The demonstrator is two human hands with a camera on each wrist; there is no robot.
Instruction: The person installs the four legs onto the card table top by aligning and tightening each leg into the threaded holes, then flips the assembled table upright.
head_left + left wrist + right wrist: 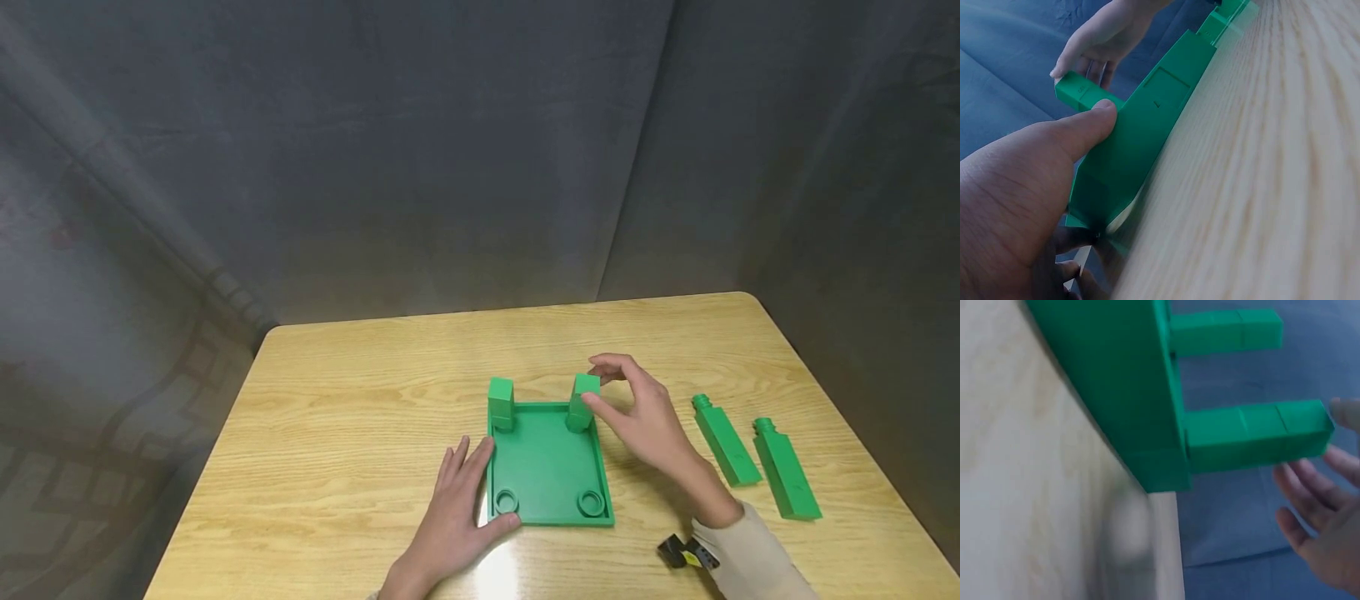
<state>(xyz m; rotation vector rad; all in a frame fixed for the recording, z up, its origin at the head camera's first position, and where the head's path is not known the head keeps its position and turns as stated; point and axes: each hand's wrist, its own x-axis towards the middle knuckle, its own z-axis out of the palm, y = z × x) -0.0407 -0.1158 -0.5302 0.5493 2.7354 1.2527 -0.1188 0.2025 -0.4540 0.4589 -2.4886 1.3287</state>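
A green square tray-like board [543, 467] lies on the table, with raised rims and round sockets at its near corners. Green square posts stand upright at its far corners, a left post [502, 400] and a right post [587, 385]. My right hand [652, 417] holds the top of the right post, thumb on the near side and fingers around the far side. Along the board's left side lies my left hand [457, 517], fingers extended. Its thumb [1100, 119] presses the near side wall of the board.
Two loose green posts with threaded ends, an inner one [727, 446] and an outer one [787, 475], lie on the wooden table [337, 467] to the right. Dark curtains [450, 167] hang behind the table. A small black device [682, 552] sits at the right wrist.
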